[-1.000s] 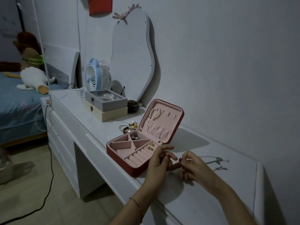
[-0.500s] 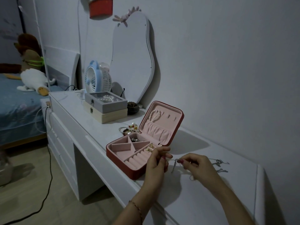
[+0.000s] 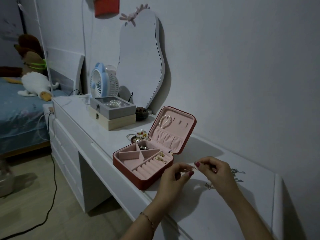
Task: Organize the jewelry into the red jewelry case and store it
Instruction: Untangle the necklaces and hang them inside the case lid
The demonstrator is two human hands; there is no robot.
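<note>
Raising small gold piece (image 3: pixel 187 169), hands now lifted off dresser (image 3: pixel 216 213).

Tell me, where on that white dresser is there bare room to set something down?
Bare top lies between the stacked boxes and the red jewelry case, along the front edge, and behind the hands toward the wall. It is crowded by the loose bracelets and around the chains at the right hand.

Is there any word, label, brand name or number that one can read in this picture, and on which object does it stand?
None can be read.
The red jewelry case shows no print.
The grey box and wooden box bear only metal clasps.
The blue fan shows no legible mark.
The red object on the wall looks blank.
</note>
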